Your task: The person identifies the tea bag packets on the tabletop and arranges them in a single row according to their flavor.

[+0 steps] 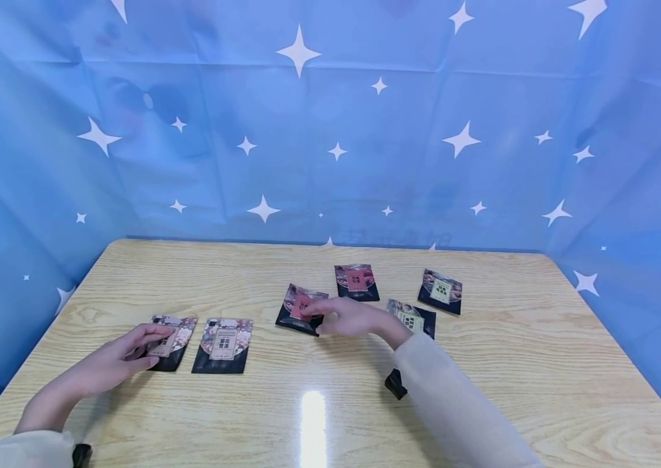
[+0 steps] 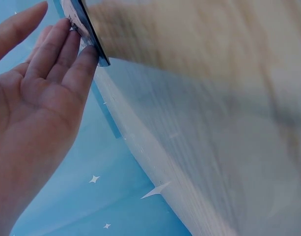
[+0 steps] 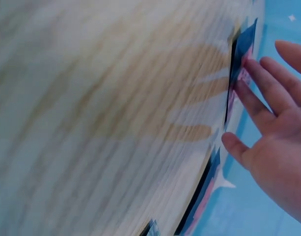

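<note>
The front red packet (image 1: 296, 300) lies askew, right of and beyond the flowered packet (image 1: 223, 346); the nearer right hand (image 1: 350, 316) touches it, fingers extended, gripping nothing. The left hand (image 1: 116, 359), fingers relaxed, touches the leftmost packet (image 1: 176, 355), left of the flowered packet. Wood-grain worktop (image 1: 266, 416) separates the flowered packet from the front red packet.

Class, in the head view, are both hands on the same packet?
No, the left hand touches a floral packet, the right hand a red-labelled packet.
</note>
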{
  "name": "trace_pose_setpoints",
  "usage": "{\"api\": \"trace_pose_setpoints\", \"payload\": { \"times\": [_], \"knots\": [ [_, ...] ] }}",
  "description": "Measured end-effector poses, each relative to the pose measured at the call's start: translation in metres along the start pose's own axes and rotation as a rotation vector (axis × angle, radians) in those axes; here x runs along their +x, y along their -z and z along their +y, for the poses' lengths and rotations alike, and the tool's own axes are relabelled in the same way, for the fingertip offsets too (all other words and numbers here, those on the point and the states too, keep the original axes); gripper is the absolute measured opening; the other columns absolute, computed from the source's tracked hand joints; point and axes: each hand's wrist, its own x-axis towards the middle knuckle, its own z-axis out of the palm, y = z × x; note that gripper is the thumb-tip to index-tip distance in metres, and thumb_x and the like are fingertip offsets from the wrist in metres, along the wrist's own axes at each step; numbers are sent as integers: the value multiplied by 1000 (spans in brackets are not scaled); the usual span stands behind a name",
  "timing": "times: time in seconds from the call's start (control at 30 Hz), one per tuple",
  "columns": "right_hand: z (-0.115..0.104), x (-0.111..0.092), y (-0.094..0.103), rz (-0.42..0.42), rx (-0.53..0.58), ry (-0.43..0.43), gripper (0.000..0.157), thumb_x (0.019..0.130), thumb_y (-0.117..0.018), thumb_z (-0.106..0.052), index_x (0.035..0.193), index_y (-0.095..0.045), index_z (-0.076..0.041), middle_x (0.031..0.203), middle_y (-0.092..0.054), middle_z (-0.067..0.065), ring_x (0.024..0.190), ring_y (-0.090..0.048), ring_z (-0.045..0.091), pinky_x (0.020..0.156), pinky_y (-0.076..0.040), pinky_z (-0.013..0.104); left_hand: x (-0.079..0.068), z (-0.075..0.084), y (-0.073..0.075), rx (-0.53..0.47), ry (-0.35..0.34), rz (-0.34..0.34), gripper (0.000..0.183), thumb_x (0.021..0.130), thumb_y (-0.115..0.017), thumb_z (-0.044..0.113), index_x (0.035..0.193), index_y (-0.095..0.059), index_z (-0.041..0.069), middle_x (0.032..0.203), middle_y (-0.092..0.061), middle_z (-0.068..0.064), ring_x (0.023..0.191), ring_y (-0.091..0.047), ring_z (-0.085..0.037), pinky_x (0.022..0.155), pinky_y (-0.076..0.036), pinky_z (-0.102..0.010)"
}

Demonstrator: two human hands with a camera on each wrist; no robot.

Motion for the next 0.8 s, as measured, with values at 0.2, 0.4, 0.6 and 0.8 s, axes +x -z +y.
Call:
{"api": "trace_pose_setpoints", "payload": {
  "times": [0.2, 0.4, 0.6, 0.8],
  "knots": [
    [-5, -7, -6, -14, -24, 33, 46, 91, -53, -10, 136, -43, -8, 139, -41, 6, 129, -33, 24, 102, -29, 44, 0, -1, 0, 1, -5, 2, 44, 94, -51, 10, 133, -35, -1, 137, -31, -30, 122, -30, -48, 80, -44, -20],
    [-9, -11, -14, -33, -72, 45, 46, 91, -56, -13, 135, -44, -9, 137, -43, 4, 129, -34, 21, 102, -29, 41, 0, 0, 0, -3, -1, -2, 44, 93, -52, 10, 133, -35, -1, 137, -31, -30, 122, -30, -47, 80, -44, -20],
    [-15, -13, -22, -66, -121, 68, 46, 91, -55, -14, 135, -45, -9, 137, -44, 3, 128, -35, 20, 103, -28, 37, 0, 0, 0, 5, -1, -5, 45, 93, -52, 11, 133, -35, -1, 137, -31, -30, 122, -30, -47, 80, -44, -20],
    [-25, -13, -30, -103, -142, 72, 47, 90, -56, -14, 136, -44, -10, 138, -42, 2, 129, -33, 19, 103, -28, 35, 0, 1, 0, -13, 5, -17, 46, 93, -52, 11, 133, -34, -3, 137, -30, -31, 122, -28, -49, 80, -44, -19]
  ]
}}
